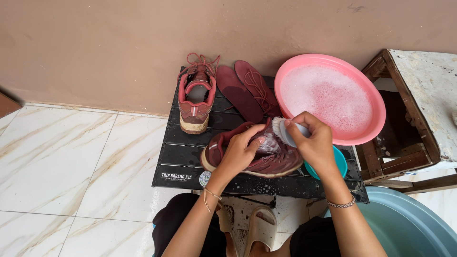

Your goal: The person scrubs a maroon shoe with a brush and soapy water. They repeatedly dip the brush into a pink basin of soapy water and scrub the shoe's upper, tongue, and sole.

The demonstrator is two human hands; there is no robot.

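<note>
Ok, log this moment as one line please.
left hand: steadies red shoe on black table | right hand: holds brush against shoe | pink basin: foamy water | second shoe: upright behind

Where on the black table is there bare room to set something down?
The black table is bare at its front-left, between the upright shoe and the left hand. The right half is crowded: insoles, pink basin, right hand.

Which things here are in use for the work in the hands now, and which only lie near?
In use:
left hand holding the red shoe
right hand with the brush
pink soapy basin
black slatted table

Lying about:
second shoe
two insoles
small teal bowl
wooden stool
blue tub
</note>
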